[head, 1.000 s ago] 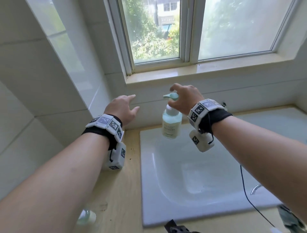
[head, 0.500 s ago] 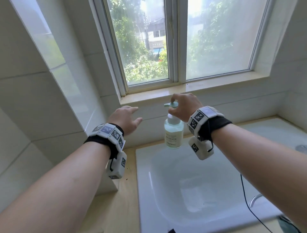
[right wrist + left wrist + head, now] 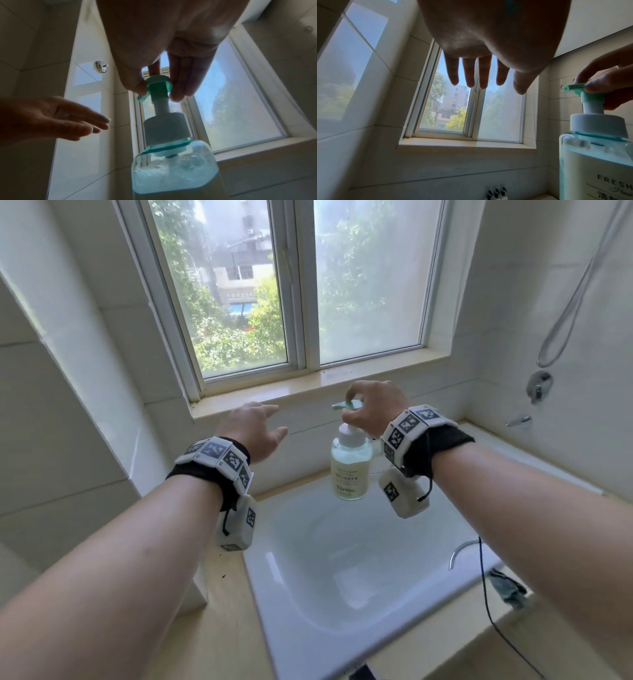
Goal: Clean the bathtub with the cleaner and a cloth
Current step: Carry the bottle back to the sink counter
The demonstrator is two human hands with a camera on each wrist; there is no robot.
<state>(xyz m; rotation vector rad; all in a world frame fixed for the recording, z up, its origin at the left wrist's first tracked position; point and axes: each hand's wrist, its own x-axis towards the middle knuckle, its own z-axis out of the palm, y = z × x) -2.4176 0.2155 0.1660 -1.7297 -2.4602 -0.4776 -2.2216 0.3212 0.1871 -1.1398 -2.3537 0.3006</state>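
Above the white bathtub (image 3: 342, 594), a right hand (image 3: 375, 407) pinches the cleaner bottle (image 3: 350, 465) by its pump; at nine o'clock, clear of it, the left hand (image 3: 253, 429) hovers empty with fingers spread.

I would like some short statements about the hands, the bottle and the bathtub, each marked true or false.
1. The right hand pinches the green pump head of the cleaner bottle. True.
2. The left hand grips the bottle's body. False: it is open, fingers straight, apart from the bottle.
3. The bottle hangs in the air over the bathtub. True.
4. The bottle is empty. False: pale liquid with foam on top fills most of it.
5. The left hand holds a cloth. False: it holds nothing.
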